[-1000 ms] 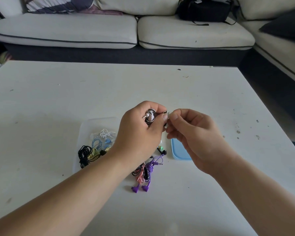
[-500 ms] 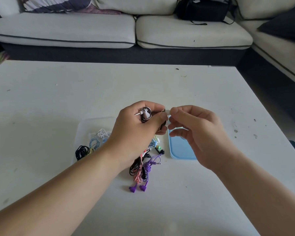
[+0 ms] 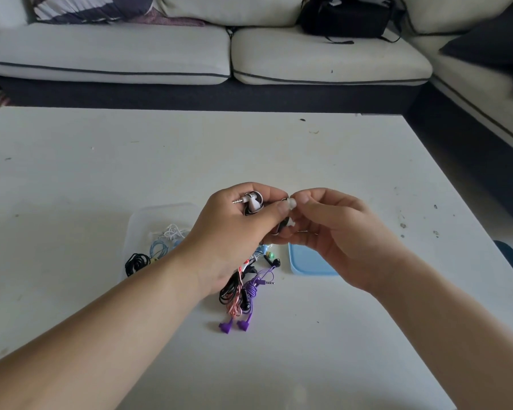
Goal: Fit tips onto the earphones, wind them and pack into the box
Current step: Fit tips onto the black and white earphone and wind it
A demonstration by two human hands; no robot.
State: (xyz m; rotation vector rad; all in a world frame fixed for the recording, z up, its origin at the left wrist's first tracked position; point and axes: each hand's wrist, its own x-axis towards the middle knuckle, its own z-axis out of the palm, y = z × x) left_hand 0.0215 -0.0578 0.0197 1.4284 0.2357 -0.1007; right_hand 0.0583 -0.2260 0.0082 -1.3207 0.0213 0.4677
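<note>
Left hand grips the coiled black-and-white earphones at centre frame, and the right hand pinches a white ear tip right beside them. It is best pushed on square, with a slight twist, until seated. The clear box waits left of centre on the counter.

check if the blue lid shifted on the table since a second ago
No. The blue lid lies just right of the purple earphones, with the same gap as before.

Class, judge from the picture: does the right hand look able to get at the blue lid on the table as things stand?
Probably yes: the blue lid lies just under the right hand, nothing between them, though its fingers would first have to release the white tip they pinch.
</note>
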